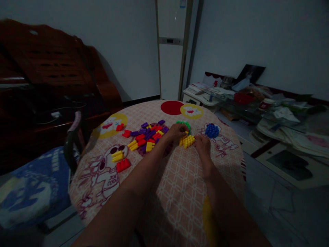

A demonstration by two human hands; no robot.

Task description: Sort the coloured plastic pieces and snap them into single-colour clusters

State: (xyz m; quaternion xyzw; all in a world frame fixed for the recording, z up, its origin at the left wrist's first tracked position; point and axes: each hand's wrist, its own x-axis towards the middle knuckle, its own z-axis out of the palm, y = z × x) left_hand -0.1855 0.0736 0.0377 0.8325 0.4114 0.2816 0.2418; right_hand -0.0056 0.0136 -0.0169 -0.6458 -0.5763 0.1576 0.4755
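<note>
In the head view my left hand (177, 133) is closed in a pinch over the far-left side of a yellow cluster of knobby plastic toy blocks (189, 141). A yellow toy block (186, 133) shows at its fingertips. At the cluster's right end my right hand (203, 144) has its fingers curled, with the tips against the blocks. Just behind the left hand lies a green cluster of similar blocks (185, 124), partly covered by that hand. A blue cluster (212, 130) sits to the right, apart from both hands.
Loose purple, red and yellow blocks (147, 134) are piled left of my hands, with several scattered farther left. All lie on a round table with a patterned cloth (177, 185). A chair (74, 140) stands at the left, a cluttered glass-topped cabinet (257, 106) at the right.
</note>
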